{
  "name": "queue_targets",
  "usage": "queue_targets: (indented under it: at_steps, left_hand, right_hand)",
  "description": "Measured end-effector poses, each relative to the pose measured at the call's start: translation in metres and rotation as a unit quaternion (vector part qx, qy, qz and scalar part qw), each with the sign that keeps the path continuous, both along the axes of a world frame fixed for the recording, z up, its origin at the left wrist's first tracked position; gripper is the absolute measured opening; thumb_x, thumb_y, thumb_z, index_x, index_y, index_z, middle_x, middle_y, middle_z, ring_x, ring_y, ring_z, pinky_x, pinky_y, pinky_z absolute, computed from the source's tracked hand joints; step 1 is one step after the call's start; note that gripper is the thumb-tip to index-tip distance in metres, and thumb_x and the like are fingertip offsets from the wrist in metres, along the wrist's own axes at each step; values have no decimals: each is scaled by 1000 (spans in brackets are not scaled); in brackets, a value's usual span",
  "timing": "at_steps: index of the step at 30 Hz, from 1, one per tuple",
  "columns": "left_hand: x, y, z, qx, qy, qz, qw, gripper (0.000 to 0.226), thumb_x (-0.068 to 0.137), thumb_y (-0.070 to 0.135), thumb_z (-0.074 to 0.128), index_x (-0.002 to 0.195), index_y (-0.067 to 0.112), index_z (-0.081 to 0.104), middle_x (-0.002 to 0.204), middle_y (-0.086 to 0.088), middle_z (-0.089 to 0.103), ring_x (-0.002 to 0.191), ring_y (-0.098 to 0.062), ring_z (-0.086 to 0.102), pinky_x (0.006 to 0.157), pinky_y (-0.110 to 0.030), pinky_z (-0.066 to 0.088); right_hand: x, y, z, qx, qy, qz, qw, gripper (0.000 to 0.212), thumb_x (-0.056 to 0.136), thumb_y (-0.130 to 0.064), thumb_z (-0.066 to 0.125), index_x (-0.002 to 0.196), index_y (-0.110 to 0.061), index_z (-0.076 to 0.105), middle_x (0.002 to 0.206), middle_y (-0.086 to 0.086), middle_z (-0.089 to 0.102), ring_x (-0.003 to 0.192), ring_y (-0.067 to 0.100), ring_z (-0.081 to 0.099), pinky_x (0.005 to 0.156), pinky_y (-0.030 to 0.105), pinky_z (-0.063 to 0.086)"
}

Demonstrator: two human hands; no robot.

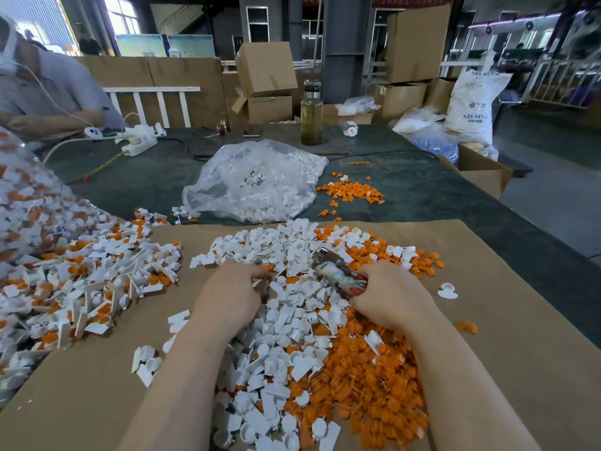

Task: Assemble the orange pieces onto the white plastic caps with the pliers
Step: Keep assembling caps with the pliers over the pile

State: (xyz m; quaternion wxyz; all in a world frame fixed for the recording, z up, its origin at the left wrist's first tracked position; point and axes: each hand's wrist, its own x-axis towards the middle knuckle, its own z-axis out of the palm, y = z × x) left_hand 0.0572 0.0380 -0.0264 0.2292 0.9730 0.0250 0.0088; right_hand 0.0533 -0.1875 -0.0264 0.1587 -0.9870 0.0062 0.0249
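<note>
A sheet of brown cardboard (507, 320) lies under both hands and carries the work. To the far side of the left fingers spreads the finished heap (81, 281), white caps with orange already seated. Between and below the two hands lies the loose stock: white plastic caps (286, 323) just beside the left fingers, orange pieces (367, 385) massed under the right wrist and forearm. Beyond both sets of fingertips, well apart, sits a clear bag (257, 183) of more white caps.

The right hand (387, 297) is curled tight round the handles of the pliers (338, 271), whose metal nose points up and away from the knuckles over the pile. The left hand (227, 294) has its fingers (260, 275) bent down into the caps; whether they pinch a piece I cannot tell, as the tips are buried.

The step in hand looks like picking a cap to pair with an orange piece. To do it well, the left fingers should lift a single cap, turn its open socket toward the plier nose, set one orange piece square on it, then squeeze steadily so it seats without tilting or cracking the thin tab.

Far past the right fingers, a white sack (471, 105) reads "ABS RESIN". The wrap on the pliers' handles is patterned but not readable.
</note>
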Motion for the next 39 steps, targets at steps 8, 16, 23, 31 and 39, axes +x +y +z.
queue_targets:
  at_steps: [8, 16, 23, 31, 39]
  left_hand:
    - [0, -2, -1, -12, -38, 27, 999, 20, 96, 20, 60, 111, 26, 71, 115, 1, 69, 94, -16, 60, 78, -27, 47]
    - [-2, -17, 15, -350, -69, 84, 930, 15, 98, 23, 54, 94, 26, 68, 82, 9, 70, 56, -1, 62, 52, -16, 43]
    - [-4, -31, 20, -553, 8, 106, 826, 12, 89, 26, 70, 87, 19, 79, 62, 6, 69, 64, -12, 64, 77, -32, 56]
    - [-15, -51, 27, -660, -8, 106, 744, 11, 89, 15, 73, 88, 7, 65, 59, -1, 71, 61, -15, 73, 51, -22, 57]
    - [-18, -54, 31, -668, -13, 82, 739, 19, 84, 1, 74, 101, 1, 65, 70, -8, 74, 66, -15, 74, 61, -22, 60]
  right_hand:
    - [-2, 8, 1, 39, -74, -1, 997, 11, 87, -33, 58, 83, -26, 50, 78, -7, 56, 70, 12, 55, 50, 27, 37]
    - [-1, 15, 4, 164, -132, -14, 978, 26, 91, -26, 57, 68, -19, 47, 63, -3, 52, 54, 11, 46, 47, 24, 28]
    - [-3, 22, 7, 261, -175, -10, 949, 26, 93, -27, 60, 70, -23, 49, 62, -8, 50, 53, 7, 46, 45, 16, 29]
    - [-7, 32, 12, 415, -198, 29, 888, 10, 92, -23, 65, 83, -26, 61, 59, -27, 57, 54, -6, 51, 51, 9, 38]
    - [-7, 39, 10, 455, -229, 33, 860, 10, 92, -21, 67, 86, -27, 61, 63, -26, 59, 56, -3, 52, 53, 10, 40]
